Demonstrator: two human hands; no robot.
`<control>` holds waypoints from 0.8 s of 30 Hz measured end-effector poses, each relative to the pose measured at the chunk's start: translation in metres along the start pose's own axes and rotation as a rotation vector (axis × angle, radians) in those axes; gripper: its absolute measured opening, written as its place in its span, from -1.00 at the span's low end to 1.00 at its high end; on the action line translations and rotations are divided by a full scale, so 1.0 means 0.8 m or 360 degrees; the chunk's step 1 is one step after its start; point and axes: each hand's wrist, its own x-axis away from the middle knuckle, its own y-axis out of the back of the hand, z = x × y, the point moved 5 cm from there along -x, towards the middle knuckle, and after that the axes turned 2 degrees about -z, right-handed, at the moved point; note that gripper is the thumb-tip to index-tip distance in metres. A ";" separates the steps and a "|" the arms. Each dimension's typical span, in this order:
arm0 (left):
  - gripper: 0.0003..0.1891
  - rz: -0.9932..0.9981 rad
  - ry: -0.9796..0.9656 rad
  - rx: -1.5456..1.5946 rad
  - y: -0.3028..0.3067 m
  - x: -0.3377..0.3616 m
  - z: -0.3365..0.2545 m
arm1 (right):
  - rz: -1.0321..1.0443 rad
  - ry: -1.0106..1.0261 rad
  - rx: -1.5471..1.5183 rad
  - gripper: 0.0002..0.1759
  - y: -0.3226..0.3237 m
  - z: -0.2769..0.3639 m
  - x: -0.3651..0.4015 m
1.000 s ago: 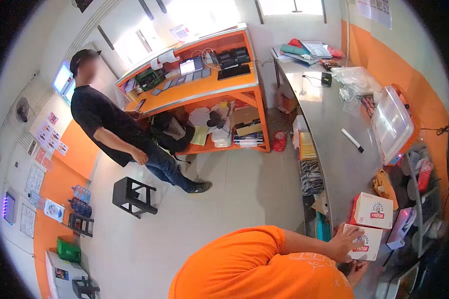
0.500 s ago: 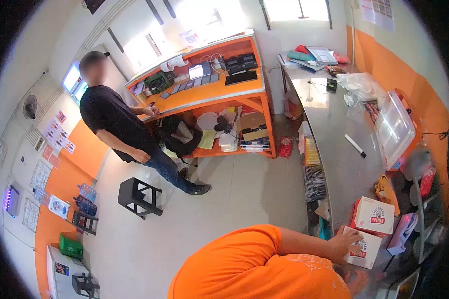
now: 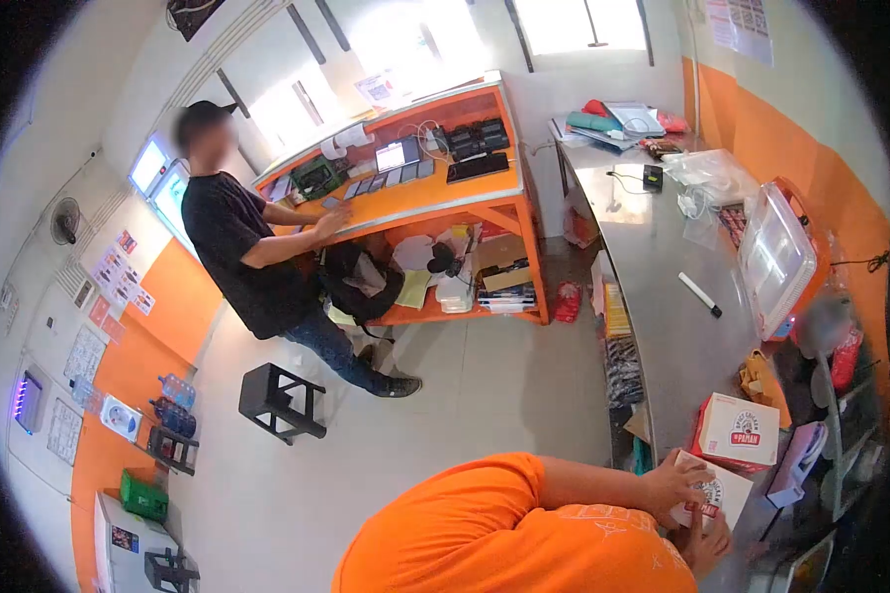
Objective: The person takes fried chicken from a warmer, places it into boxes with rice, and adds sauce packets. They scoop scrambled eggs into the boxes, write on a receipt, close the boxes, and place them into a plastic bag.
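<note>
A white cardboard food box (image 3: 730,486) with a red and black logo stands on the metal counter at the lower right. My left hand (image 3: 674,482), reaching from the orange sleeve, grips its near upper corner with the fingers over the top. Lower down, my right hand (image 3: 702,544) holds the near edge, one finger stretched towards the logo. Both hands touch the box; its lower part is hidden behind them. Right beside it is a second box (image 3: 737,433) with the same logo and red sides.
The metal counter (image 3: 653,257) carries a white marker (image 3: 699,295), a clear-lidded orange container (image 3: 779,262), a brown-yellow packet (image 3: 764,387) and a white-purple device (image 3: 799,465). Across the floor, a person in black (image 3: 242,237) stands at an orange desk (image 3: 465,183) near a black stool (image 3: 279,400).
My right hand has come up onto the box's near edge and shows more plainly. The box has turned slightly. The person in black now has both hands at the desk.
</note>
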 end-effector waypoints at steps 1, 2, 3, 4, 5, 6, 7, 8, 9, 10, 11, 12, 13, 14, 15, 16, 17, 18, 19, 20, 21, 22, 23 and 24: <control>-0.29 -0.0203 -0.0005 -0.0053 0.002 0.007 0.001 | 0.0057 0.0014 -0.0100 -0.43 0.024 -0.009 -0.012; -0.24 -0.0408 -0.0016 -0.0107 -0.001 0.018 0.004 | 0.0047 -0.0082 -0.0201 -0.43 0.037 -0.024 -0.020; -0.20 -0.0613 -0.0030 -0.0156 0.000 0.027 0.007 | 0.0032 -0.0178 -0.0303 -0.44 0.051 -0.039 -0.027; -0.18 -0.0679 0.0225 0.0056 0.003 0.034 0.020 | -0.0045 -0.0386 -0.0408 -0.44 0.057 -0.060 -0.028; -0.15 -0.0730 0.0482 0.0265 0.004 0.046 0.032 | -0.0123 -0.0600 -0.0515 -0.44 0.056 -0.078 -0.024; -0.13 -0.0769 0.0746 0.0473 0.001 0.057 0.045 | 0.0008 -0.0838 -0.0822 -0.44 0.029 -0.093 -0.007; -0.15 -0.0575 0.0963 0.0845 -0.016 0.060 0.061 | 0.0148 -0.1070 -0.1131 -0.43 -0.006 -0.106 0.016; -0.16 -0.0380 0.1186 0.1217 -0.033 0.064 0.076 | 0.0298 -0.1289 -0.1443 -0.42 -0.031 -0.109 0.035; -0.18 -0.0183 0.1401 0.1584 -0.045 0.069 0.081 | 0.0514 -0.1371 -0.1471 -0.44 -0.040 -0.100 0.038; -0.20 -0.0159 0.1346 0.1724 -0.044 0.070 0.077 | 0.0729 -0.1451 -0.1494 -0.45 -0.047 -0.089 0.040; -0.23 -0.0128 0.1283 0.1864 -0.040 0.069 0.067 | 0.0783 -0.1514 -0.1546 -0.46 -0.043 -0.079 0.037; -0.25 -0.0091 0.1213 0.2005 -0.037 0.068 0.059 | 0.0838 -0.1579 -0.1594 -0.47 -0.039 -0.068 0.033; -0.25 -0.0077 0.1175 0.2028 -0.034 0.068 0.056 | 0.0733 -0.1619 -0.1677 -0.48 -0.030 -0.060 0.025; -0.26 -0.0067 0.1139 0.2050 -0.030 0.069 0.054 | 0.0627 -0.1654 -0.1759 -0.49 -0.023 -0.052 0.022; -0.26 -0.0062 0.1107 0.2070 -0.029 0.071 0.053 | 0.0560 -0.1652 -0.1779 -0.49 -0.018 -0.044 0.024; -0.27 -0.0063 0.1014 0.2029 -0.031 0.074 0.055 | 0.0495 -0.1646 -0.1800 -0.49 -0.013 -0.037 0.027; -0.27 -0.0066 0.0919 0.1986 -0.035 0.079 0.062 | 0.0427 -0.1637 -0.1821 -0.48 -0.012 -0.033 0.029; -0.28 -0.0072 0.0821 0.1940 -0.031 0.080 0.063 | 0.0379 -0.1540 -0.1910 -0.48 -0.017 -0.030 0.039; -0.28 -0.0065 0.0768 0.1944 -0.028 0.082 0.062 | 0.0329 -0.1439 -0.1997 -0.47 -0.022 -0.029 0.058; -0.28 -0.0056 0.0717 0.1949 -0.013 0.085 0.056 | 0.0281 -0.1339 -0.2083 -0.46 -0.024 -0.026 0.067; -0.28 -0.0043 0.0668 0.1954 0.005 0.086 0.049 | 0.0243 -0.1486 -0.2037 -0.45 -0.016 -0.027 0.065; -0.28 -0.0023 0.0670 0.1738 0.032 0.081 0.039 | 0.0204 -0.1635 -0.1984 -0.45 0.001 -0.026 0.055; -0.27 -0.0001 0.0671 0.1523 0.066 0.069 0.028 | 0.0137 -0.1642 -0.1984 -0.45 0.008 -0.035 0.042; -0.26 0.0023 0.0664 0.1307 0.087 0.061 0.025 | 0.0069 -0.1647 -0.1982 -0.45 0.015 -0.044 0.029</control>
